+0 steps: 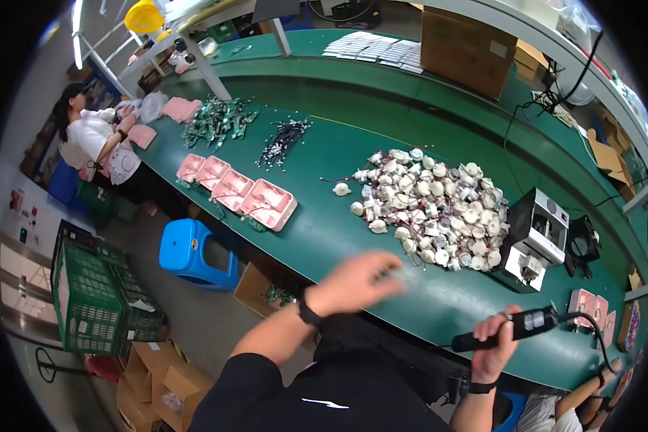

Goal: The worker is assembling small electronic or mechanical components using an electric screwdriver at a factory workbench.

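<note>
The black shirt [288, 396] is closest. The right hand [498, 342] is wrapped around a black corded tool [533, 323] above the table's [317, 230] near edge. The left hand [360, 282], blurred, hangs over the same edge, fingers curled; whether it holds anything I cannot tell. Beyond it, white round parts [439, 205] with wires are heaped mid-surface, a boxy machine [552, 243] just beside them. Pink trays [286, 216] line the near edge farther left.

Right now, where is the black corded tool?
In the head view, the black corded tool is at lower right, held in the right hand, below the boxy machine on the green bench.
</note>
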### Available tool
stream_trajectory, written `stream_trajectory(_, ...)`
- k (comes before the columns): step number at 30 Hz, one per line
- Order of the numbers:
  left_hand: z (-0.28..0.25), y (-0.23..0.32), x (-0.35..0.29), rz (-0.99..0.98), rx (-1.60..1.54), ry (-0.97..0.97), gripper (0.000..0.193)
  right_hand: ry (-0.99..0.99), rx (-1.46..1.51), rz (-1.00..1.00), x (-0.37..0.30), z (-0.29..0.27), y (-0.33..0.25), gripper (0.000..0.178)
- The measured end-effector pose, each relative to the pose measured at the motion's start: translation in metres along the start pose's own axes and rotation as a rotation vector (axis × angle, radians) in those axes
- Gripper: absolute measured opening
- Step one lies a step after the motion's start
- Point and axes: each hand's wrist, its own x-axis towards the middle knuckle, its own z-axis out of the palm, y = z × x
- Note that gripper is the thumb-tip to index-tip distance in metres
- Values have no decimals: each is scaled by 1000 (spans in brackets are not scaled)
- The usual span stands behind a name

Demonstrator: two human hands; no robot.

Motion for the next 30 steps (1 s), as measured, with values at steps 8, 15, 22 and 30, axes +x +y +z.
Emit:
stream_trajectory(8,-196,-175,-33,-404,1210,685,27,73,-109,-83,5,-22,-9,34)
stream_trajectory(15,-167,-170,-22,-335,937,627,21,76,-158,-198,9,-20,-19,43)
stream_trajectory(22,-77,-99,-21,-231,491,459,19,117,-361,-419,34,-31,-29,44)
stream_trajectory(30,36,-32,-6,-128,304,274,30,159,-468,-528,47,-58,-42,34)
